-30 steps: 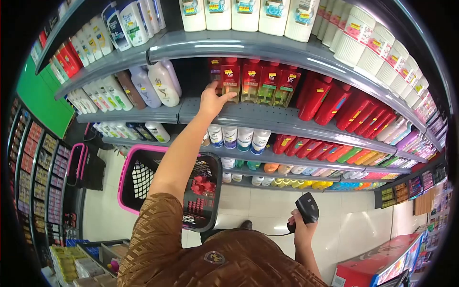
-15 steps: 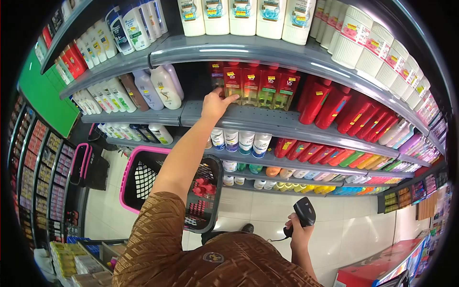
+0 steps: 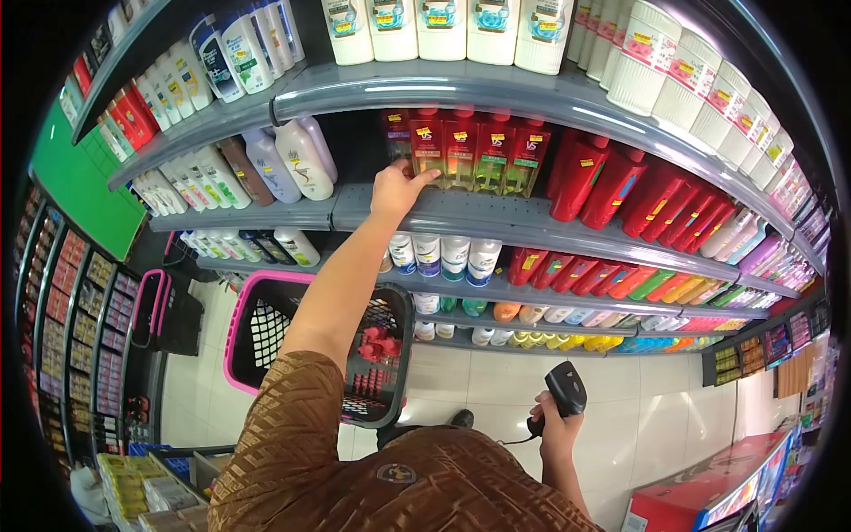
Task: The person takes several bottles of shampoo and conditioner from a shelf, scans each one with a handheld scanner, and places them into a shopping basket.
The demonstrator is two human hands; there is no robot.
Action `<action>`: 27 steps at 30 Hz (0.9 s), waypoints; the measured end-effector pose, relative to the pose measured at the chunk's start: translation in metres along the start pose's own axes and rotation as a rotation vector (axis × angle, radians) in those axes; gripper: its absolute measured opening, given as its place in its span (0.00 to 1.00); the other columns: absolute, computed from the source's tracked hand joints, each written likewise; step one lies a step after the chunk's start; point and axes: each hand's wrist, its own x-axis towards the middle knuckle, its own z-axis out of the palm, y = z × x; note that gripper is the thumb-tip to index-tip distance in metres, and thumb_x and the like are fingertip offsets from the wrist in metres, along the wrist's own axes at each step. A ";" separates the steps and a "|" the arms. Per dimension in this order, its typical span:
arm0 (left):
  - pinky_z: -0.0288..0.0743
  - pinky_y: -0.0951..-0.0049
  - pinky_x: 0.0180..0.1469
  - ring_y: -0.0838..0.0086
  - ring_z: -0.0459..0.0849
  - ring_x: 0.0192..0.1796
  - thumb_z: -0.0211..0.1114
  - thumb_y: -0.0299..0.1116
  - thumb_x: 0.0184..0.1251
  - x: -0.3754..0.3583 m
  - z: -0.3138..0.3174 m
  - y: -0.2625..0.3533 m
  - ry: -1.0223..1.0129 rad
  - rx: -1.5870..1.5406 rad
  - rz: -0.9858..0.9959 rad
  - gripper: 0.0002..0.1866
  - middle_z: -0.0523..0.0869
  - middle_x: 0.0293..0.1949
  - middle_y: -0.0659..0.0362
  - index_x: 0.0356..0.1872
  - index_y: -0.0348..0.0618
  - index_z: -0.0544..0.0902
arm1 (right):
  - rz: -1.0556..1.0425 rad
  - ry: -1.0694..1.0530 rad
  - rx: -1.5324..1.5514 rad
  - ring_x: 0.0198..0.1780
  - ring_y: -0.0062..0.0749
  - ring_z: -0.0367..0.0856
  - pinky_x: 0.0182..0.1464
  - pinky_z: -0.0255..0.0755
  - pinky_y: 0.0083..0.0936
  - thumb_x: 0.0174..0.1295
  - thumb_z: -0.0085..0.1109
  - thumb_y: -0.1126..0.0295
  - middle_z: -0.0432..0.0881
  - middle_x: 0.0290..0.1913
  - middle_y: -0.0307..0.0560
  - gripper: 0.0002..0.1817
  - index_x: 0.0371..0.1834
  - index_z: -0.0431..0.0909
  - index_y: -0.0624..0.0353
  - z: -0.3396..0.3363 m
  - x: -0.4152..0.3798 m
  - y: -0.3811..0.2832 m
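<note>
My left hand [image 3: 399, 188] reaches up to the middle shelf [image 3: 461, 208], at the left end of a row of red-and-clear bottles. Its thumb is stretched across the lower front of a bottle [image 3: 427, 142]; the fingertips, partly hidden, are beside the darker bottle [image 3: 396, 133] at the row's end. The thumb and fingers are apart. Lower right, my right hand [image 3: 557, 430] is closed around the grip of a black handheld scanner [image 3: 566, 388], which has a cable.
Below my left forearm is a black basket with a pink rim [image 3: 232, 332], with red items [image 3: 378, 344] inside. A second basket [image 3: 182, 315] stands at the left. White bottles [image 3: 441, 31] line the shelf above. A red box [image 3: 709, 479] is at the lower right.
The view has shifted slightly. My left hand remains at the same bottles, and my right hand still holds the scanner.
</note>
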 end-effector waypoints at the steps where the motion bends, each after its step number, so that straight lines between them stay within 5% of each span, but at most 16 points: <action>1: 0.84 0.59 0.46 0.55 0.92 0.39 0.80 0.59 0.54 0.001 0.001 -0.002 0.000 -0.001 -0.002 0.33 0.92 0.35 0.47 0.44 0.35 0.89 | 0.001 0.000 -0.002 0.28 0.26 0.83 0.31 0.75 0.23 0.68 0.65 0.76 0.85 0.35 0.46 0.09 0.47 0.80 0.66 0.000 -0.001 0.000; 4: 0.83 0.59 0.46 0.55 0.92 0.40 0.80 0.57 0.55 0.001 0.002 -0.002 0.011 -0.027 0.018 0.31 0.92 0.36 0.47 0.44 0.37 0.89 | 0.000 0.007 0.001 0.28 0.26 0.83 0.31 0.75 0.23 0.67 0.65 0.76 0.85 0.35 0.47 0.08 0.47 0.80 0.66 0.001 -0.002 0.001; 6: 0.82 0.67 0.43 0.66 0.92 0.36 0.81 0.49 0.57 0.000 0.000 -0.002 -0.015 -0.026 0.025 0.26 0.93 0.35 0.48 0.44 0.34 0.89 | 0.006 0.005 0.010 0.28 0.26 0.83 0.31 0.75 0.23 0.67 0.65 0.76 0.85 0.35 0.47 0.07 0.45 0.81 0.66 0.001 -0.004 0.005; 10: 0.82 0.68 0.44 0.66 0.92 0.36 0.80 0.48 0.58 0.001 0.003 -0.006 -0.011 -0.044 0.051 0.25 0.93 0.36 0.48 0.45 0.34 0.89 | 0.014 0.003 -0.002 0.28 0.26 0.83 0.32 0.75 0.23 0.67 0.65 0.76 0.85 0.34 0.46 0.06 0.44 0.81 0.66 0.000 -0.006 0.005; 12: 0.83 0.61 0.46 0.56 0.92 0.40 0.80 0.52 0.58 0.001 0.003 -0.008 -0.020 -0.070 0.059 0.26 0.93 0.38 0.48 0.45 0.38 0.90 | 0.021 0.010 -0.005 0.29 0.27 0.83 0.32 0.76 0.23 0.66 0.65 0.77 0.85 0.34 0.46 0.05 0.43 0.81 0.65 0.000 -0.008 0.006; 22: 0.83 0.64 0.46 0.57 0.92 0.39 0.79 0.51 0.59 0.001 0.000 -0.007 -0.039 -0.066 0.062 0.25 0.93 0.37 0.47 0.47 0.40 0.91 | 0.019 -0.005 -0.014 0.29 0.26 0.84 0.33 0.76 0.23 0.67 0.64 0.76 0.85 0.34 0.46 0.06 0.44 0.81 0.65 -0.007 -0.008 0.010; 24: 0.82 0.70 0.43 0.70 0.91 0.36 0.79 0.45 0.61 0.001 0.001 -0.007 -0.049 -0.052 0.061 0.21 0.93 0.36 0.51 0.46 0.38 0.91 | 0.042 0.022 0.002 0.29 0.26 0.83 0.32 0.76 0.23 0.67 0.64 0.76 0.85 0.34 0.46 0.06 0.44 0.81 0.65 -0.007 -0.009 0.013; 27: 0.82 0.70 0.44 0.70 0.92 0.36 0.79 0.46 0.61 0.002 0.000 -0.008 -0.067 -0.033 0.067 0.22 0.93 0.35 0.51 0.46 0.38 0.91 | 0.054 0.022 -0.014 0.28 0.24 0.83 0.32 0.77 0.22 0.65 0.66 0.76 0.86 0.34 0.43 0.06 0.43 0.84 0.65 -0.010 -0.009 0.015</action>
